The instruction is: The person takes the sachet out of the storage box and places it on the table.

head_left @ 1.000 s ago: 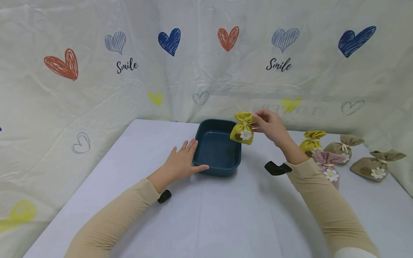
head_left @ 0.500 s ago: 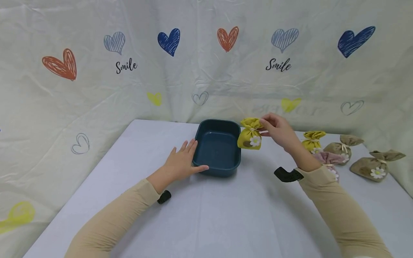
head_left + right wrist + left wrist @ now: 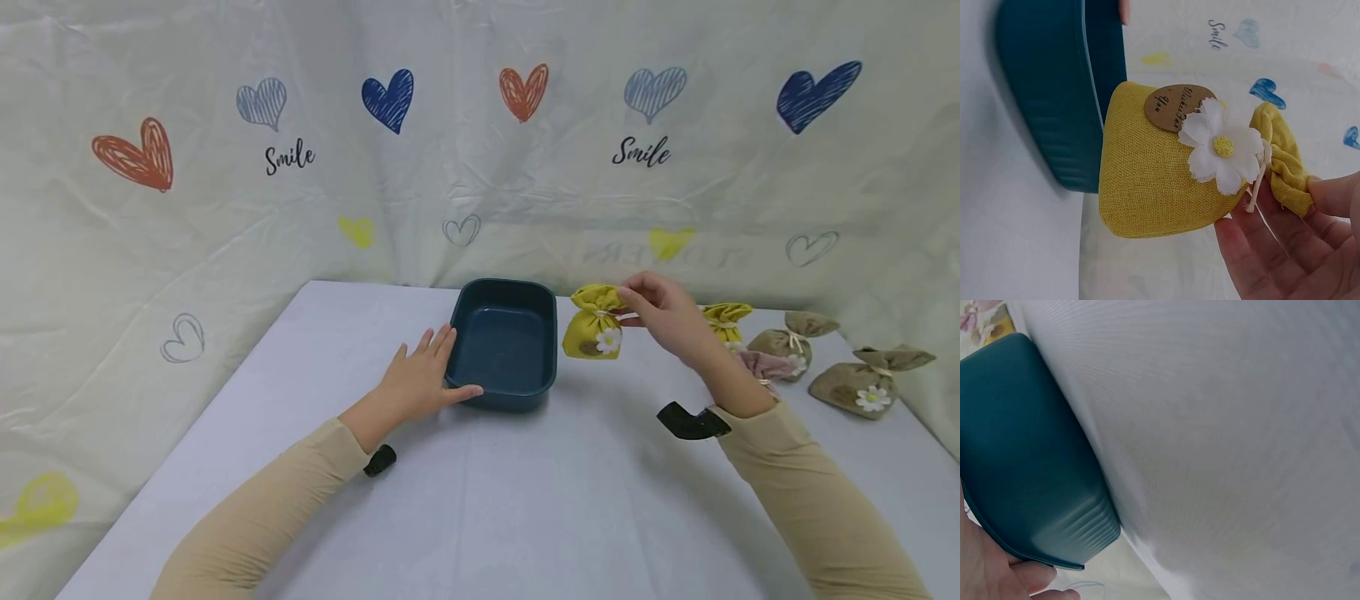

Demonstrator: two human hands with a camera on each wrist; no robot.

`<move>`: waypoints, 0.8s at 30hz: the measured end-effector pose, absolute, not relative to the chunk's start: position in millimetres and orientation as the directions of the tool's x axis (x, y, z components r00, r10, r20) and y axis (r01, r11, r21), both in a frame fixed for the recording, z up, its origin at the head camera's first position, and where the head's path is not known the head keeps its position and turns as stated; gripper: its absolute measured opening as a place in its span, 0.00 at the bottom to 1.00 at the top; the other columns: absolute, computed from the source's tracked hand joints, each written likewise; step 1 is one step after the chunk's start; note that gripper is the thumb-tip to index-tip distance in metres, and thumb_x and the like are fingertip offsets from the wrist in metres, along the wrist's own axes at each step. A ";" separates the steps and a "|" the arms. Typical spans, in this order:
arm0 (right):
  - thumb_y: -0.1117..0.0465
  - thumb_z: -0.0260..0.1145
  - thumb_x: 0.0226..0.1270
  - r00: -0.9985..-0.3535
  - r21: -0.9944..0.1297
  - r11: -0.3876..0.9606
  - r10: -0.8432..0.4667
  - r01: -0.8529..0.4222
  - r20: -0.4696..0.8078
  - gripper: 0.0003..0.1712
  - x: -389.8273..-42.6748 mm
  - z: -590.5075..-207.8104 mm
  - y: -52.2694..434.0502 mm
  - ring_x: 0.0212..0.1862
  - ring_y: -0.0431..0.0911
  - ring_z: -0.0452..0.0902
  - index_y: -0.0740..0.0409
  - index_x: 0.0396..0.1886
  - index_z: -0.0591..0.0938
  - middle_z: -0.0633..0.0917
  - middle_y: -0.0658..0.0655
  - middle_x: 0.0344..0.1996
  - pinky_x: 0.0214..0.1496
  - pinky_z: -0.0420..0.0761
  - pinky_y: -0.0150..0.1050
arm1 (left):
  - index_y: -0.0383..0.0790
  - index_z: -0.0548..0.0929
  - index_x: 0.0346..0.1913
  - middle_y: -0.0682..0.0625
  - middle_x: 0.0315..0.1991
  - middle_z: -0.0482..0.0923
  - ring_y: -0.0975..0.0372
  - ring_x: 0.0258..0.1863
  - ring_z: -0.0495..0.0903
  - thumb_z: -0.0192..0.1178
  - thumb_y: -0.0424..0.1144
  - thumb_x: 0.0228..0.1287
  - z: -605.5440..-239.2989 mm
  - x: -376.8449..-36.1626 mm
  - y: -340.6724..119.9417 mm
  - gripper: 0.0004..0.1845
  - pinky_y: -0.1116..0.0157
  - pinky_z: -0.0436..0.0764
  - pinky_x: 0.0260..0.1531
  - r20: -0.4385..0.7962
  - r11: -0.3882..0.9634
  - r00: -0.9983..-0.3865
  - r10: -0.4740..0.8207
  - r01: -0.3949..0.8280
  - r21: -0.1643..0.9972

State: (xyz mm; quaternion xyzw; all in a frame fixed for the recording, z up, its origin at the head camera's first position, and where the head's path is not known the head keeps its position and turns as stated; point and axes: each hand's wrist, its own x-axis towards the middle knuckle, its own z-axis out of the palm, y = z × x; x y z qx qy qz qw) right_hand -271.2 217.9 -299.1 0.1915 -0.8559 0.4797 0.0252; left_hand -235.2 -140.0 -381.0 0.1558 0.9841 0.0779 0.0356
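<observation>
My right hand (image 3: 667,321) pinches the gathered neck of a yellow drawstring pouch (image 3: 592,325), just right of a dark teal rectangular bin (image 3: 504,346). In the right wrist view the pouch (image 3: 1160,162) shows a white fabric daisy, a brown tag with lettering and a tied cord; thumb and fingers grip its ruffled top. My left hand (image 3: 420,379) lies with fingers spread and straight along the bin's left rim, thumb at the near corner. The left wrist view shows the bin's outer wall (image 3: 1029,444) close up, with fingertips (image 3: 1035,575) at its rim. Nothing lies inside the bin.
At the right of the table (image 3: 525,500) sit another yellow pouch (image 3: 726,321), a pink pouch (image 3: 768,365) partly behind the right forearm, and two brown pouches (image 3: 787,342), (image 3: 862,392). A white curtain (image 3: 450,167) printed with hearts hangs behind the table.
My right hand has carried the yellow pouch from over the bin's right rim rightward and slightly nearer, so it now hangs beside the bin. The left hand has stayed on the rim.
</observation>
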 end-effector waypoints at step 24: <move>0.61 0.50 0.85 -0.909 -0.797 0.453 -0.308 -0.401 0.282 0.18 -248.0 -306.5 249.6 0.43 0.30 0.80 0.77 0.53 0.73 0.80 0.57 0.41 0.45 0.83 0.28 | 0.39 0.44 0.84 0.47 0.83 0.41 0.49 0.81 0.42 0.50 0.78 0.65 -383.5 -237.7 -139.8 0.60 0.38 0.49 0.74 -0.050 0.943 -0.951 0.307 0.296 0.152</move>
